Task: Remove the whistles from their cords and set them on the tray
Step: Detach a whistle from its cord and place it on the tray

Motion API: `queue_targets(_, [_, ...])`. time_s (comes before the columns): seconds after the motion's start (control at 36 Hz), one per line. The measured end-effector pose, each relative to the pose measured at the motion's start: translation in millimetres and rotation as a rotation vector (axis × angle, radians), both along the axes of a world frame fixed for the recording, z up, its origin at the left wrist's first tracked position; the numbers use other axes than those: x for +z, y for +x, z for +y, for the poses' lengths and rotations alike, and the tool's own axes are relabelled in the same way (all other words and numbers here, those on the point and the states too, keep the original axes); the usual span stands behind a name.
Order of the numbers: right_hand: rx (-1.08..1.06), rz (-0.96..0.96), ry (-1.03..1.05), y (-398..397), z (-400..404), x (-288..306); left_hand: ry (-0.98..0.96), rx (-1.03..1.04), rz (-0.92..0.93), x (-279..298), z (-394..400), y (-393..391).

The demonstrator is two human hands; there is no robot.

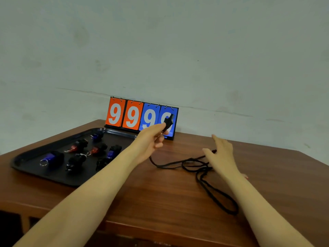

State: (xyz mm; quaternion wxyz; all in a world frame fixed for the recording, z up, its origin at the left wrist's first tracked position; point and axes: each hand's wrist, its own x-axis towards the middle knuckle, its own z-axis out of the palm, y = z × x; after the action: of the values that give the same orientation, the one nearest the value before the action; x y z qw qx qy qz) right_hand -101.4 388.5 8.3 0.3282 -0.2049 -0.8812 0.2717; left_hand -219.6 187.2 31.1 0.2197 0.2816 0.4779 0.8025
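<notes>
Surface: a dark brown wooden counter (pixel 160 193) set against a pale, stained wall (pixel 160 41).
Tray: a black tray (pixel 32 171) on the counter's left part, holding several loose whistles (pixel 78 146) in black, red and blue, some with metal rings.
Scoreboard: a flip scoreboard (pixel 131 115) standing at the back edge, two orange cards and two blue cards, all showing 9 as far as can be seen.
Left hand: the left hand (pixel 151 139), raised just right of the tray and in front of the scoreboard's blue cards, pinches a black whistle (pixel 168 122) between thumb and curled fingers.
Whistle axis: long axis tilted, running from the fingers up and to the right.
Cord: a black cord (pixel 201 168) lies on the counter in loose loops, one end running up under the left hand; whether it joins the whistle cannot be told.
Right hand: the right hand (pixel 220 155) hovers over the cord, fingers straight and spread, holding nothing.
</notes>
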Motion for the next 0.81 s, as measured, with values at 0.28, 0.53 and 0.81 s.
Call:
queue_targets(0.28, [0.63,-0.312,-0.03,-28,-59,-17,0.212,-0.249,-0.167,9,-1,16])
queue_targets(0.53, [0.671,-0.265,0.292,-37,-63,-31,0.201,-0.267,-0.203,9,2,12])
queue_targets(0.81, [0.494,0.185,-0.821,-24,-37,-7,0.112,0.092,-0.136,0,-4,-10])
